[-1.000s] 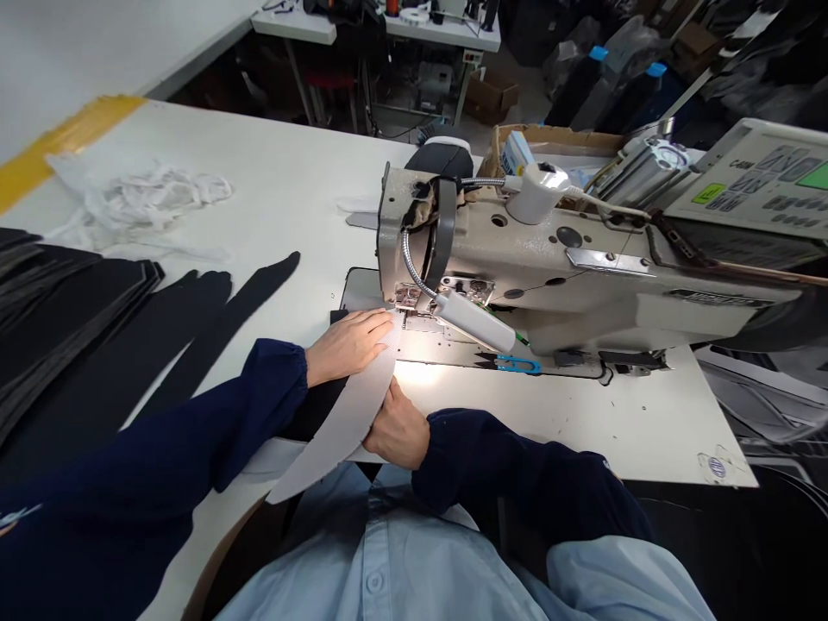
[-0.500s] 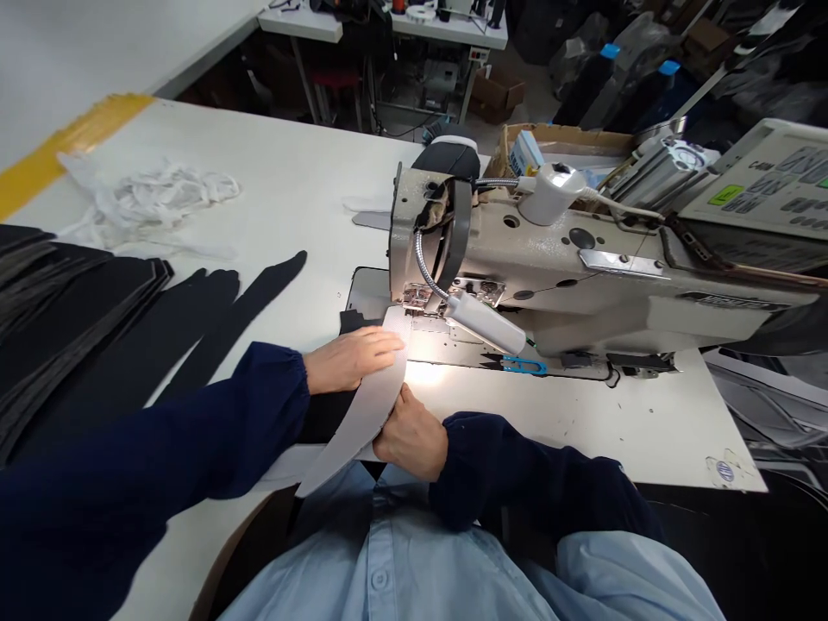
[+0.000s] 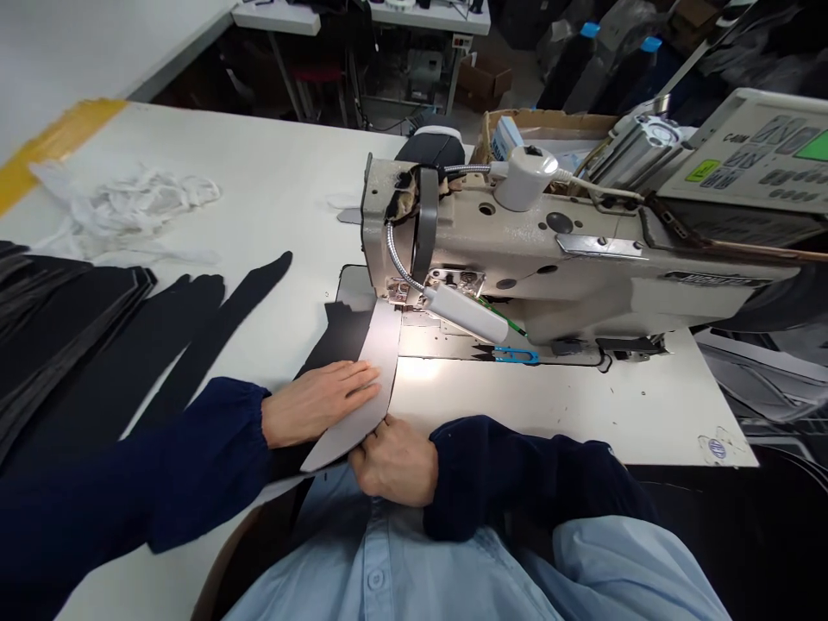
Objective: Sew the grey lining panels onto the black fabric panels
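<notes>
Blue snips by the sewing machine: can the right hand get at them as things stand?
Likely yes. Nothing seems to stand between the right hand and the blue snips, though it would probably have to release the edge of the pale piece first.

Left hand [image 3: 322, 399] — palm down, fingers extended rightward. Right hand [image 3: 396, 460] — nearer, to its right, fingers curled.

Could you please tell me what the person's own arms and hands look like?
Both the left hand and right hand are bare, without gloves. Dark navy fabric sleeves gather at the wrists; a light blue cloth shirt shows above the right one.
</notes>
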Demonstrator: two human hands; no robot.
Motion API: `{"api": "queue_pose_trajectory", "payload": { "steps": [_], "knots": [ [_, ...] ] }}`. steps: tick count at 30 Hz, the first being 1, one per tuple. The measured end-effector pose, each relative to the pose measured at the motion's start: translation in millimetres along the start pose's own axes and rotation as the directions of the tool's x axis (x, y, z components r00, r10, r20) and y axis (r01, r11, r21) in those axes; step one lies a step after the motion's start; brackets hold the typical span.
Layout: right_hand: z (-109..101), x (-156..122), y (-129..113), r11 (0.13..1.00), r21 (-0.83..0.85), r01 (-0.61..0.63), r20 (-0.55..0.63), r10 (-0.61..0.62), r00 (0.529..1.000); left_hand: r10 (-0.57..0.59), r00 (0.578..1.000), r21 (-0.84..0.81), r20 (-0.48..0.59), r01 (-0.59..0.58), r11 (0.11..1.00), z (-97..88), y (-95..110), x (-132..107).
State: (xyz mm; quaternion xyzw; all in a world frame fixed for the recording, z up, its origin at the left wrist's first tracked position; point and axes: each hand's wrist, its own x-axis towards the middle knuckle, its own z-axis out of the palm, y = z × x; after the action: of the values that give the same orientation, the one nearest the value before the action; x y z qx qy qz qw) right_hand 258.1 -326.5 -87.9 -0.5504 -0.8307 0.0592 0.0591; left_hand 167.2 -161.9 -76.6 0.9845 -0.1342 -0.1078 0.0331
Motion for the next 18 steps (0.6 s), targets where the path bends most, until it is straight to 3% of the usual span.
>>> {"api": "queue_pose_trajectory", "payload": {
  "steps": [9,18],
  "knots": [
    [-2,10,19,0.993,-0.007,-0.116,0.078,0.116,0.99,-0.061,0.998,0.032,-0.009,0.061,0.998,-3.1,-23,24],
    [3,17,42,0.983,-0.087,-0.163,0.052,0.167,0.985,-0.13,0.991,0.093,-0.018,0.131,0.987,-4.8,-39,45]
  ]
}}
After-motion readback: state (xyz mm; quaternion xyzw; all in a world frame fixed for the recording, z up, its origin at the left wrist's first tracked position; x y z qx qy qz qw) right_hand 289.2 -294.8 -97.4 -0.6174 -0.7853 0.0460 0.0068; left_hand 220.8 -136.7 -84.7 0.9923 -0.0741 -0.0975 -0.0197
